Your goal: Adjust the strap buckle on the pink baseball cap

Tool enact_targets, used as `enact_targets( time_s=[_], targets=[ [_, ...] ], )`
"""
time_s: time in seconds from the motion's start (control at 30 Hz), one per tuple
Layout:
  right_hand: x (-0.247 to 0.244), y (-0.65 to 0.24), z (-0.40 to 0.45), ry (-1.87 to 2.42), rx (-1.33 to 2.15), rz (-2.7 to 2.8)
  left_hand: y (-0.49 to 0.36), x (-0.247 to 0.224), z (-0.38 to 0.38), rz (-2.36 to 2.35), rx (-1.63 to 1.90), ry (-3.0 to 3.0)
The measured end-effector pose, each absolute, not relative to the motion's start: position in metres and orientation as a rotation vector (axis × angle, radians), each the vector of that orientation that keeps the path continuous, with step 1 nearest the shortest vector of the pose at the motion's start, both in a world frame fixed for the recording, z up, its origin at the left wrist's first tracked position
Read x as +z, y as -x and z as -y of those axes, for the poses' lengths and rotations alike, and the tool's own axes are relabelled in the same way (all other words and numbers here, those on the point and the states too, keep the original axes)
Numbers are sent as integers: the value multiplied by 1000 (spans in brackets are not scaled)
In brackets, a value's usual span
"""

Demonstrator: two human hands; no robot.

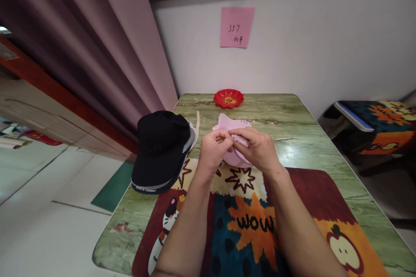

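Observation:
My left hand (214,149) and my right hand (258,147) meet over the middle of the table, fingertips pinched close together. A small pale thing (234,138) shows between them, too small to make out. Just under and behind the fingers is a light pink object (235,124) with a wavy rim and tiny dark marks. It looks like a shallow dish, but my hands cover much of it. To the left of my left hand sits a black cap (162,138) with a pale edge along its brim.
A red scalloped plate (229,98) stands at the table's far edge. A thin beige strip (197,123) lies beside the cap. Under my forearms is a colourful mat (224,233) on the green table (289,125). A stool (383,125) stands right; a curtain (130,30) hangs left.

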State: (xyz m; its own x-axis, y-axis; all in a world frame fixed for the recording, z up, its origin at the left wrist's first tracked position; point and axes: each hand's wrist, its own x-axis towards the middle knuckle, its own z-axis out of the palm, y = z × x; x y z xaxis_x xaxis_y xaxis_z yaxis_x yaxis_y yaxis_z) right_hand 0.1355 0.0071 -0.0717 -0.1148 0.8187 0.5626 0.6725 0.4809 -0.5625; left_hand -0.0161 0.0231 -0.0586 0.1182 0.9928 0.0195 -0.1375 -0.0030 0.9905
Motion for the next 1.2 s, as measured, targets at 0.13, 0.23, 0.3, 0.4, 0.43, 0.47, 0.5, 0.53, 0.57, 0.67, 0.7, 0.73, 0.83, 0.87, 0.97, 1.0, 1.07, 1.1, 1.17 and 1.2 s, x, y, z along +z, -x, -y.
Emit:
enact_targets(
  time_s=[0.13,0.23,0.3,0.4,0.43,0.47,0.5,0.53,0.57,0.67,0.7,0.73,0.83,0.87,0.97,1.0,1.07,1.1,1.17,1.2],
  targets=[
    [-71,-135,-7,1220,218,1822,18,-57,-23,-1007,1185,-1138],
    [-68,-135,-5,1263,281,1790,20,-58,-24,-994,1179,-1114],
    [-66,-135,-4,1303,330,1773,21,-59,-24,-1003,1189,-1105],
    [-65,-135,-4,1349,424,1741,25,-60,-26,-1052,1224,-1107],
    [-65,-135,-5,1358,466,1728,26,-60,-26,-1068,1234,-1109],
    [-67,-136,-5,1364,511,1716,28,-60,-27,-1083,1242,-1109],
    [-68,-136,-6,1367,556,1707,30,-60,-27,-1094,1246,-1107],
    [-70,-138,-7,1369,595,1704,31,-60,-27,-1101,1248,-1103],
    [-71,-139,-8,1367,629,1708,33,-59,-28,-1104,1248,-1100],
    [-75,-146,-10,1298,738,1722,35,-58,-28,-1099,1240,-1102],
    [-76,-149,-10,1243,791,1709,36,-58,-28,-1094,1234,-1105],
    [-75,-152,-11,1179,847,1676,35,-57,-27,-1089,1226,-1109],
    [-72,-159,-10,1054,903,1508,34,-54,-25,-1067,1192,-1130],
    [-70,-159,-10,1052,866,1478,33,-53,-23,-1057,1179,-1143],
    [-66,-155,-8,1072,743,1550,29,-49,-19,-1011,1144,-1189],
    [-65,-152,-8,1068,731,1593,28,-49,-18,-994,1136,-1204],
    [-65,-147,-8,1070,752,1629,26,-49,-17,-961,1129,-1233],
    [-65,-145,-8,1079,776,1621,26,-50,-17,-948,1134,-1247],
    [-65,-144,-8,1095,847,1586,27,-53,-18,-932,1150,-1280],
    [-65,-145,-8,1092,898,1567,28,-55,-19,-931,1142,-1308]
  ],
)
